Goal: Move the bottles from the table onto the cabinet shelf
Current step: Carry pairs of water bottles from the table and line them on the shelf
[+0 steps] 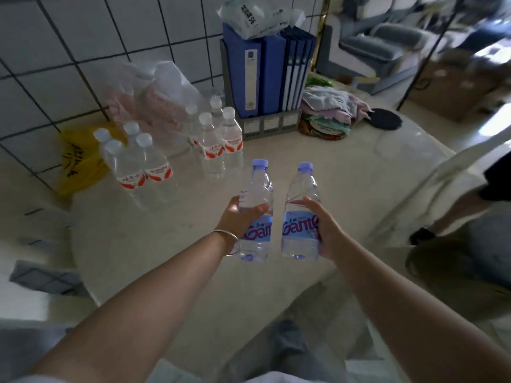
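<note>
Left hand (240,217): fingers and thumb curled round the waist of the left blue-capped bottle (255,211), gripping it upright and clear of the table; a thin bangle (228,239) circles the wrist
Right hand (326,230): wrapped round the label band of the right blue-capped bottle (301,214), thumb across the front, gripping it upright beside the other
Held bottles: clear plastic, blue caps, blue labels with pink lettering, each filled with clear liquid; the two stand close together, just apart, over the middle of the table
Arms: both forearms reach forward from the lower edge of the view, converging toward the bottles
Table (166,244): pale, rounded top, set against a white tiled wall (83,51)
Near cluster (138,164): white-capped clear bottles with red-and-white labels, upright at the left of the table; four seem to stand here, though blur makes the count uncertain
Far cluster (218,139): more white-capped bottles of the same kind, upright, just left of the file rack
File rack (272,121): grey holder containing upright blue binders (265,73), with a filled clear plastic packet (254,17) lying on top
Plastic bags: a translucent bag (154,92) behind the clusters, its contents pinkish and indistinct; a yellow bag (80,158) at far left
Cloths (329,106): crumpled pile right of the rack, resting on a round tin
</note>
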